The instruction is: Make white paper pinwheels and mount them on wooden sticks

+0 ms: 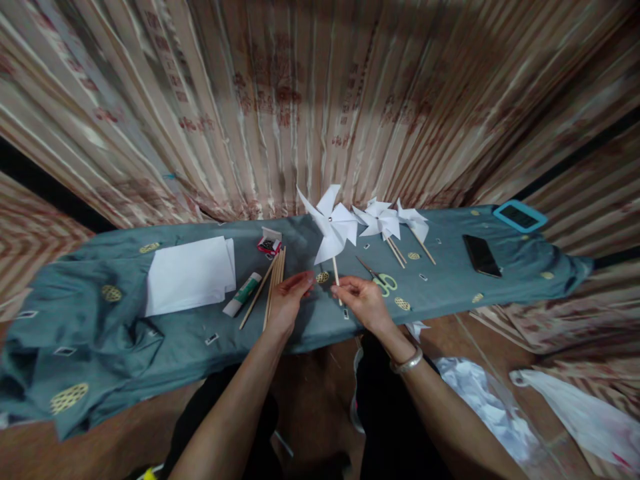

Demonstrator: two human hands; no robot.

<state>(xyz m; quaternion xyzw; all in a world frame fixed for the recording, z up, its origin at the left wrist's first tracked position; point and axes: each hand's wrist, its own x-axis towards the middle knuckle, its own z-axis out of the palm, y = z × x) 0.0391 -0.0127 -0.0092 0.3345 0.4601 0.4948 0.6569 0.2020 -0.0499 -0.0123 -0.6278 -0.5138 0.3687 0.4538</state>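
The white paper pinwheel (333, 227) stands upright near the middle of the table, its thin wooden stick pinched at the lower end by the fingertips of the right hand (364, 301). It looks very light and easily crushed: the folded vanes would crease under any squeeze, while the stick is stiff, so the stick is the sensible place to hold it. The left hand (289, 299) sits at 9 o'clock of that stick, fingers half curled with the tips close to it; whether they actually touch it is hard to tell from this angle.

At 2 o'clock of the held pinwheel lie two finished pinwheels (393, 221), so three in all. One pair of green-handled scissors (383, 281) lies just at 3 o'clock of the right hand. At 9 o'clock of the left hand is a bundle of bare sticks (274, 280), about five, then one glue stick (243, 294), one small red box (269, 243) and one stack of white paper (191, 273). Far at 3 o'clock rest one dark phone (481, 255) and one blue-cased device (520, 217) on the teal cloth (100, 333).
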